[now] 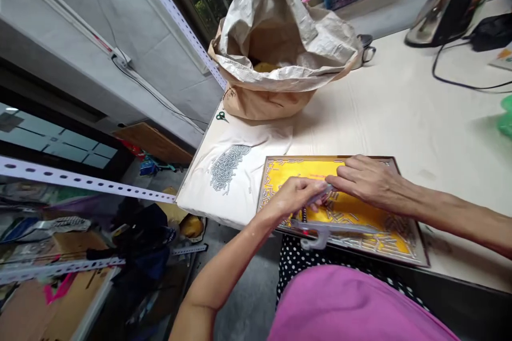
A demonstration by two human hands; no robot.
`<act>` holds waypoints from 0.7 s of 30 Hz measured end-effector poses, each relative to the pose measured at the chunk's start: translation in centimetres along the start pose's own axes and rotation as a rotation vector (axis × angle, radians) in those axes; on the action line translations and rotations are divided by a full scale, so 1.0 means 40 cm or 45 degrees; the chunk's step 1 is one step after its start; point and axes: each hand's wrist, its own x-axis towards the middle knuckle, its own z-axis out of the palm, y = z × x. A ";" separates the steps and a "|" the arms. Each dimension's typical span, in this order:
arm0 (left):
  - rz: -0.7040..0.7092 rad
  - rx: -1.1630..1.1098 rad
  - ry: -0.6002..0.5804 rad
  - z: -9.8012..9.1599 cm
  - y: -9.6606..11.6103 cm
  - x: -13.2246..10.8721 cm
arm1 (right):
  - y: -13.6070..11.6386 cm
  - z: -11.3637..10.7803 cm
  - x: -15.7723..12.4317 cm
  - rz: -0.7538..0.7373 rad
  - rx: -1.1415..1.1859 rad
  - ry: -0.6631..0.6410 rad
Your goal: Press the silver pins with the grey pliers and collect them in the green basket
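Observation:
A shallow tray [418,245] with a yellow bottom lies at the table's front edge, with many small metal pins [384,245] scattered in it. Over its near side is a translucent grey plastic hanger [318,238] with a hook. My left hand [296,195] is closed above the tray, pinching a small grey plastic piece [322,193]; whether this joins the hanger is hidden. My right hand [366,178] reaches in from the right, its fingertips pressed together against that piece. Anything between those fingertips is too small to make out.
Left of the tray, a pile of metal pins [228,167] lies on white cloth. Behind stand a large open paper sack [272,101] and small scissors [222,116]. A kettle [444,5] with a cord is at the back right. A perforated white metal bar [88,178] crosses at left.

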 end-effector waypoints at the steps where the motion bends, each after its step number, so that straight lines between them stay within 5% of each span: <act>1: 0.037 0.106 0.171 -0.028 -0.021 -0.013 | 0.004 0.010 -0.001 -0.007 0.036 0.011; 5: -0.058 0.772 0.971 -0.166 -0.149 -0.065 | 0.033 0.028 -0.010 0.015 0.151 0.043; 11: -0.351 1.050 0.962 -0.239 -0.290 -0.091 | 0.073 0.036 -0.022 0.088 0.217 -0.039; 21: -0.361 1.168 0.963 -0.254 -0.299 -0.097 | 0.079 0.067 -0.060 0.090 0.212 -0.085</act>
